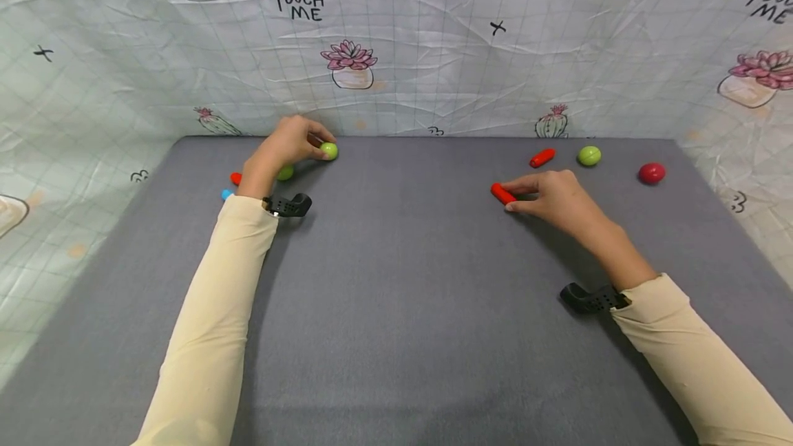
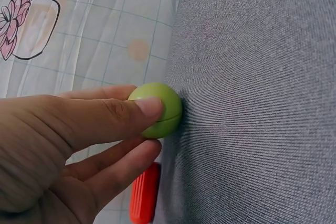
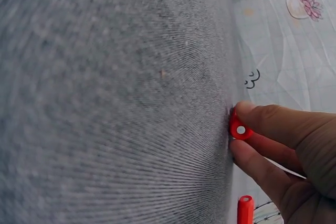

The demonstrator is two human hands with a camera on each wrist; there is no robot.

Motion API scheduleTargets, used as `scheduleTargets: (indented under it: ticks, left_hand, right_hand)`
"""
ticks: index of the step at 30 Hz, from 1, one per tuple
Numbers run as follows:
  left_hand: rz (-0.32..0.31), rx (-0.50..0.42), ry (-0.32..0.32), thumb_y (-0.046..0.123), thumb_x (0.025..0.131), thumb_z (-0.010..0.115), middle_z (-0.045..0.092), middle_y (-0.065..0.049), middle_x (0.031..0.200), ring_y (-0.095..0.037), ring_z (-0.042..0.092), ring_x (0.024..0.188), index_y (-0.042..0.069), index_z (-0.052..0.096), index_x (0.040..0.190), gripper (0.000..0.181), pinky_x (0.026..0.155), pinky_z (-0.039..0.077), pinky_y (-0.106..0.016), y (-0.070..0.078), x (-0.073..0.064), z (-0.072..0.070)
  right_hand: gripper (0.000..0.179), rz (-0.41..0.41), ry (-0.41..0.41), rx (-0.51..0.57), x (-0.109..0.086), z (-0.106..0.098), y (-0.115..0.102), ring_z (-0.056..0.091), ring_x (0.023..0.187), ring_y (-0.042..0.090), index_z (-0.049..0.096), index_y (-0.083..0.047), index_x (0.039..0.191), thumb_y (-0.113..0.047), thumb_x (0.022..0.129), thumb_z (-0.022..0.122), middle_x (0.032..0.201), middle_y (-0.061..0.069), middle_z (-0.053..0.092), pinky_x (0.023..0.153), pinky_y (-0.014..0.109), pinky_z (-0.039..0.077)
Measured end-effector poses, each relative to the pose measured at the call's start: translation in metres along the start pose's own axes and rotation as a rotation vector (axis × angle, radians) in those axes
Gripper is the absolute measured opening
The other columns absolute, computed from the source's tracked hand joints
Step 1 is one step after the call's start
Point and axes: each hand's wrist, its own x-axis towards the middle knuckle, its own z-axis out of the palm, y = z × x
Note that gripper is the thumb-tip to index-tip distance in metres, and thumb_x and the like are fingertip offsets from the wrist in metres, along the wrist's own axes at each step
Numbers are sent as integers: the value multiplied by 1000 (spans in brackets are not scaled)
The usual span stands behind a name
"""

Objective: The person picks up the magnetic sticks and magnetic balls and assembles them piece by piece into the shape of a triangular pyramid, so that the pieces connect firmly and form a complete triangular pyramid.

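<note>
At the table's far left, my left hand (image 1: pixel 296 141) pinches a light green ball (image 2: pixel 156 109) with a seam round it, thumb on one side and fingers on the other. A second green ball (image 1: pixel 286 172) is partly covered by the left wrist. On the right, a red ridged plastic cylinder (image 1: pixel 503 193) is held between thumb and fingertips of my right hand (image 1: pixel 551 198); the right wrist view shows a hole in the end of this cylinder (image 3: pixel 241 129). It is close to or on the cloth; which one I cannot tell.
Beyond the right hand lie another red cylinder (image 1: pixel 542 157), a green ball (image 1: pixel 589 155) and a dark red oval (image 1: pixel 652 173). Left of my left wrist, a red piece (image 1: pixel 236 178) and a blue piece (image 1: pixel 226 195) show partly. A printed cloth wall (image 1: pixel 396 60) borders the grey tabletop (image 1: pixel 396 281).
</note>
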Motion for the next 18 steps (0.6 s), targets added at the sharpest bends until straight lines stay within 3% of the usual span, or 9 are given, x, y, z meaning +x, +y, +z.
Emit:
scheduleTargets:
  ticks: [5,8,10,12,15,18]
  left_hand:
    - [21,13,9,8,91,78,71,-19,122,-36,66,116,1,72,122,33,97,53,-47,-1,2,3]
    - [67,65,-4,4,89,78,72,-18,120,-34,69,113,2,74,120,31,94,55,-46,1,4,3]
    - [98,92,-16,2,88,78,73,-16,117,-32,70,110,2,75,117,30,91,56,-43,2,8,2]
    - [117,105,-30,1,86,79,74,-16,116,-31,71,108,2,76,116,30,88,58,-38,3,11,0]
    - [115,55,-58,1,86,80,74,-15,117,-29,72,108,2,75,116,31,84,58,-32,1,16,-2]
    - [97,7,-105,1,85,81,72,-16,121,-30,70,112,1,73,119,34,88,58,-33,-3,16,-3]
  right_hand:
    - [37,-33,27,-25,2,5,1,71,100,29,74,-9,124,-19,89,81,112,15,75,72,39,54]
    - [36,-32,24,-31,2,6,1,64,77,21,75,-9,124,-18,89,81,111,16,75,58,29,42]
    - [35,-29,25,-37,1,6,1,58,73,18,75,-9,124,-17,90,80,110,16,75,55,26,37]
    - [35,-34,26,-42,0,5,0,58,71,18,75,-8,123,-15,90,80,109,16,76,54,27,37]
    - [33,-54,40,-50,1,4,-1,68,83,23,75,-7,122,-12,90,79,106,16,76,62,30,47]
    - [32,-71,48,-41,2,4,-2,73,87,27,76,-6,121,-9,89,78,102,16,77,64,33,52]
